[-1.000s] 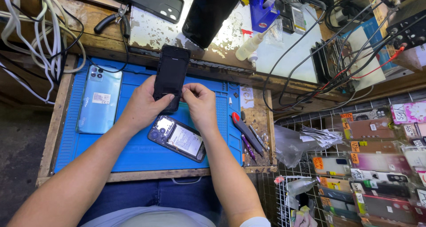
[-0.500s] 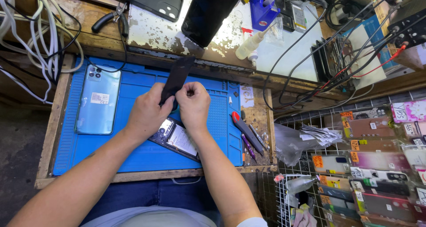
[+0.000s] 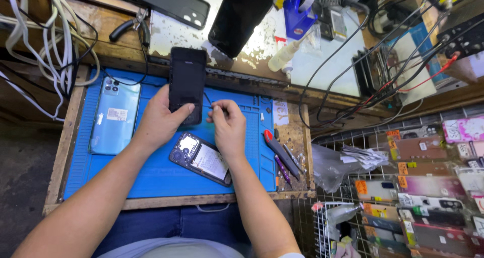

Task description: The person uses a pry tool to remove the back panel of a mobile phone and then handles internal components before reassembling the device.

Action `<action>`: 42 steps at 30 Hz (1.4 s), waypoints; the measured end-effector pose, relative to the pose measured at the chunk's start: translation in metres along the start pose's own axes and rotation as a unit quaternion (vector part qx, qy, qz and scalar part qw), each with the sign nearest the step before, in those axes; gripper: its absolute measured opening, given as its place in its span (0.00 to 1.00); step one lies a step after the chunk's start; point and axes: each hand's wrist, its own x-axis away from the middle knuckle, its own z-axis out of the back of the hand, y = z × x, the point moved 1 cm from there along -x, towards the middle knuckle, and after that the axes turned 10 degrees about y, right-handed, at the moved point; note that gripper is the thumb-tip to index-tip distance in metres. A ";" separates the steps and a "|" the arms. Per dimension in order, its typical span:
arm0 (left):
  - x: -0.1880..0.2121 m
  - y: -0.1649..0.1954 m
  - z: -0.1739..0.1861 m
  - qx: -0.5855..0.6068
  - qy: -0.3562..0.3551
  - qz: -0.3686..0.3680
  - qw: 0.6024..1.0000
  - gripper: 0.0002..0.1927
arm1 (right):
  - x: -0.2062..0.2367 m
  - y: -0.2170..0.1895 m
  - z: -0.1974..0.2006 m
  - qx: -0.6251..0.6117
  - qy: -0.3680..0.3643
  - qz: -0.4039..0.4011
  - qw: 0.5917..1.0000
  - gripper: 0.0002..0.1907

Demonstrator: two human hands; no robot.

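Note:
My left hand (image 3: 162,118) grips the lower end of a black phone screen panel (image 3: 187,79) and holds it upright over a blue work mat (image 3: 151,172). My right hand (image 3: 228,129) is just right of the panel's bottom edge, its fingertips pinched on a thin flex ribbon (image 3: 207,99) that comes off the panel. Below both hands an opened phone body (image 3: 200,158) lies on the mat with its battery and camera showing. A light blue phone back cover (image 3: 115,115) rests on the mat to the left.
A red-handled screwdriver (image 3: 275,147), a purple tool and tweezers lie at the mat's right edge. Two dark phones (image 3: 169,5), pliers, a glue bottle (image 3: 282,56) and a soldering stand sit at the back. White cables hang at the far left. Racks of phone cases stand right.
The screen panel, seen edge-on and tilted half a second ago, now stands flat-faced toward me again. My right hand has shifted right and down to the panel's lower corner.

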 end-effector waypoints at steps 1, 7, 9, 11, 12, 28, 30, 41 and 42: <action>-0.002 -0.001 0.000 0.040 -0.029 0.013 0.999 0.17 | -0.003 0.001 0.009 -0.006 -0.016 -0.004 1.000 0.06; 0.005 -0.005 -0.002 0.069 -0.126 0.111 0.983 0.18 | -0.017 0.002 0.076 -0.064 0.026 -0.076 0.995 0.11; 0.008 -0.006 -0.003 0.070 -0.152 0.127 0.978 0.19 | -0.020 0.000 0.089 -0.084 0.021 -0.099 0.991 0.11; 0.012 -0.007 -0.005 0.060 -0.174 0.138 0.973 0.21 | -0.021 -0.004 0.098 -0.092 0.008 -0.121 0.988 0.10; 0.013 -0.008 -0.005 0.050 -0.182 0.140 0.972 0.21 | -0.022 -0.005 0.100 -0.091 -0.002 -0.131 0.987 0.10; 0.022 0.003 -0.008 -0.071 -0.259 0.156 0.951 0.19 | -0.024 -0.053 0.101 0.112 -0.059 0.112 0.986 0.07; 0.023 0.007 -0.009 -0.081 -0.266 0.138 0.951 0.17 | -0.017 -0.070 0.083 0.224 -0.058 0.160 0.960 0.08; 0.026 0.029 -0.014 -0.212 -0.269 0.104 0.934 0.14 | -0.026 -0.104 0.055 0.350 -0.126 0.172 0.912 0.08; 0.027 0.029 -0.014 -0.210 -0.274 0.108 0.932 0.14 | -0.026 -0.102 0.056 0.354 -0.128 0.157 0.913 0.07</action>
